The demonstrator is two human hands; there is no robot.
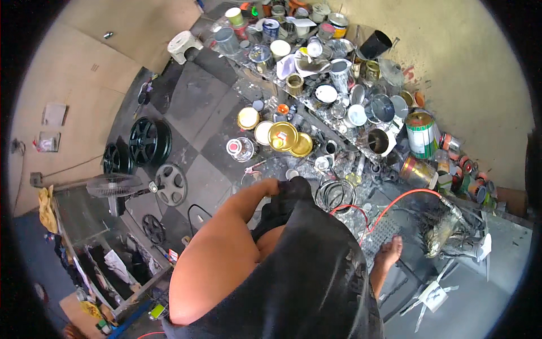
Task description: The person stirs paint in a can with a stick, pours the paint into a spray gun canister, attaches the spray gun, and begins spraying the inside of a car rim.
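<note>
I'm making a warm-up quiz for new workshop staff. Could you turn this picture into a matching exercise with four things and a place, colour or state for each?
Things
1. Left hand
2. Right hand
3. Hose
4. Stool

Descriptions
A. White, near the top left of the picture
B. Curled, with no object visible in it
C. Against black clothing
D. Orange-red, curving across the right side of the picture

Right pairs: 1-C, 2-B, 3-D, 4-A
</note>
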